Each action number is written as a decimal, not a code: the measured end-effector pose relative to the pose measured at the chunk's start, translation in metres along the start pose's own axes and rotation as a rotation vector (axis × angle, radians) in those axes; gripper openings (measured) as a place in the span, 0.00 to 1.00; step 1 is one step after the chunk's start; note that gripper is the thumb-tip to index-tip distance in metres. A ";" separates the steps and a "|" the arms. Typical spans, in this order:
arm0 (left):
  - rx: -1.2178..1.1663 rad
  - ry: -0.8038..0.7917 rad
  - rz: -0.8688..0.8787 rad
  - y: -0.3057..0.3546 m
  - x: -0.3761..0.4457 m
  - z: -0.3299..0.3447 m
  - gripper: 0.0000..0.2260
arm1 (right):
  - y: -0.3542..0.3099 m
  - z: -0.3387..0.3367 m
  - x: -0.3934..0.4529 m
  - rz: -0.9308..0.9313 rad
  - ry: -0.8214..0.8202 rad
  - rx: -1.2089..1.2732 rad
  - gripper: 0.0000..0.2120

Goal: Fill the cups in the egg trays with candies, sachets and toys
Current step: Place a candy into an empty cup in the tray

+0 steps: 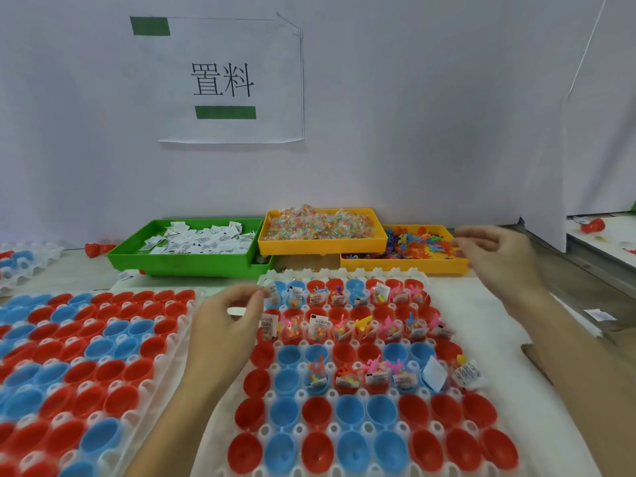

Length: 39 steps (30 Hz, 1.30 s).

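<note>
Right hand (495, 256) reaches, fingers loose and holding nothing, toward the far-right toy bin (406, 263), likely to restock; left hand (229, 318) hovers loosely curled, apparently holding nothing, beside the half-filled tray (481, 339). Sachets (196, 241) and candies (320, 223) wait far

Bright even light, soft shadows, wide-angle edge warp, slight blur.

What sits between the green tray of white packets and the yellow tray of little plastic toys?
In the head view, a second yellow tray heaped with clear-wrapped candies sits between the green tray and the toy tray.
</note>
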State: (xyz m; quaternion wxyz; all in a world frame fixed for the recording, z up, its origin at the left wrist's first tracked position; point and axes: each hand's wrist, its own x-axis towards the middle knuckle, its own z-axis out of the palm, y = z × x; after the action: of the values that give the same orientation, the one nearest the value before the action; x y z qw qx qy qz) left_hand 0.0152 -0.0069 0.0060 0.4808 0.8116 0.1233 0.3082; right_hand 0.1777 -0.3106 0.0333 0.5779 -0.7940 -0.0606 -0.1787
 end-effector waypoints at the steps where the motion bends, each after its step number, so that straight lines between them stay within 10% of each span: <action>1: -0.006 0.021 -0.020 -0.002 0.001 0.000 0.09 | -0.001 0.005 0.010 -0.006 -0.014 -0.049 0.05; 8: -0.018 0.039 -0.038 -0.002 0.003 0.001 0.10 | 0.004 0.068 0.067 -0.053 -0.334 -0.642 0.10; 18: -0.040 0.039 -0.063 -0.003 0.004 0.000 0.11 | 0.020 0.104 0.083 0.087 -0.305 -0.807 0.11; 30: -0.046 0.027 -0.039 0.000 0.002 0.002 0.12 | 0.029 0.079 0.085 0.072 0.023 -0.327 0.11; 39: -0.123 -0.028 -0.006 0.003 -0.001 0.004 0.11 | -0.012 0.062 0.027 0.149 -0.261 0.283 0.09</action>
State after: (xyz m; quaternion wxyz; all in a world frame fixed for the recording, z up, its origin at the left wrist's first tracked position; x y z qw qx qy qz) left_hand 0.0165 -0.0115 0.0072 0.5324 0.7843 0.0996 0.3024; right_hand 0.2121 -0.2511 0.0364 0.6825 -0.7236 -0.1006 -0.0207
